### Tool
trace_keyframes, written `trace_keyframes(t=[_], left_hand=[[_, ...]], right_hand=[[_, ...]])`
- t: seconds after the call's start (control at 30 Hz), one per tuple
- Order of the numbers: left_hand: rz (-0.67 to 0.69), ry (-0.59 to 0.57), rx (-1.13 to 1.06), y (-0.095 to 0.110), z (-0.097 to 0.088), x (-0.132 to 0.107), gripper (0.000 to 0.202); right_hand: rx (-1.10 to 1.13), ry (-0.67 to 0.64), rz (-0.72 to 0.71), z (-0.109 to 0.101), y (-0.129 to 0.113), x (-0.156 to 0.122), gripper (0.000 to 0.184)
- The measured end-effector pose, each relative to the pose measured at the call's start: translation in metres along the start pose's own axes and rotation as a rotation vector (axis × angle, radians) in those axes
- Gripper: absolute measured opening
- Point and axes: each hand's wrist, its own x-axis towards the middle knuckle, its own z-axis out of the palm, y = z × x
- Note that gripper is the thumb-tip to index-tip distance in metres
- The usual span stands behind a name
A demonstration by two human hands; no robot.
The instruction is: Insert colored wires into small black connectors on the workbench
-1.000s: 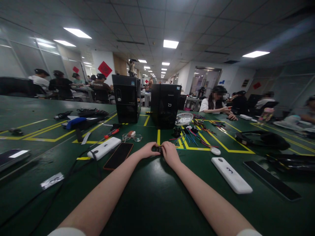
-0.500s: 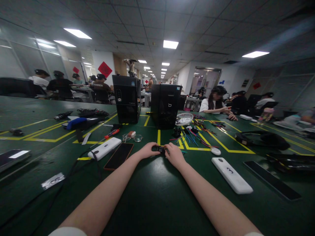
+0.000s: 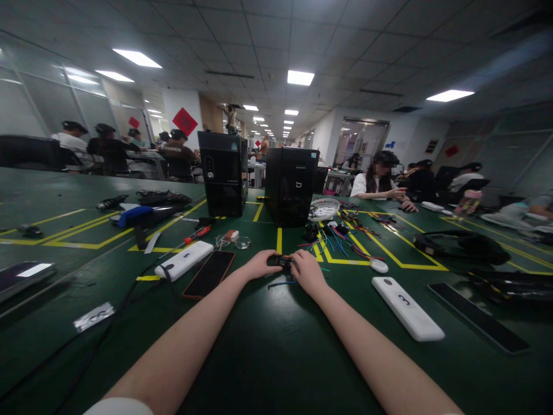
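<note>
My left hand [image 3: 260,264] and my right hand [image 3: 307,271] meet far out on the green table [image 3: 268,346], both pinched on a small black part [image 3: 284,262] between them. A thin blue wire [image 3: 283,283] lies on the table just below the part, under my hands. A black phone [image 3: 209,274] lies left of my left hand, beside a white power bank [image 3: 184,260]. A heap of coloured wires [image 3: 341,242] lies just beyond my right hand.
Two black computer towers [image 3: 223,173] [image 3: 291,184] stand behind my hands, with a white basket [image 3: 324,208] to their right. Another white power bank [image 3: 408,308], a white mouse [image 3: 379,265] and a black bar [image 3: 477,315] lie right. Glasses [image 3: 233,240] and a red screwdriver [image 3: 196,234] lie left. People sit at other tables.
My hands have drawn slightly nearer with the small black part, and a blue wire now shows on the table beneath them.
</note>
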Motion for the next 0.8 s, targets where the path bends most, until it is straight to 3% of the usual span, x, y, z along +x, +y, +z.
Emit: trace_keyframes(t=[0.17, 0.5, 0.8], left_hand=[[-0.007, -0.025, 0.0, -0.001, 0.002, 0.0, 0.044], [0.007, -0.034, -0.012, 0.001, 0.0, 0.001, 0.039], [-0.018, -0.033, -0.004, 0.002, -0.001, 0.0, 0.042]], right_hand=[[-0.062, -0.046, 0.022, 0.005, 0.014, 0.002, 0.014], [-0.048, -0.023, -0.009, 0.009, 0.01, 0.002, 0.012], [0.076, 0.152, 0.121, 0.004, 0.008, 0.003, 0.015]])
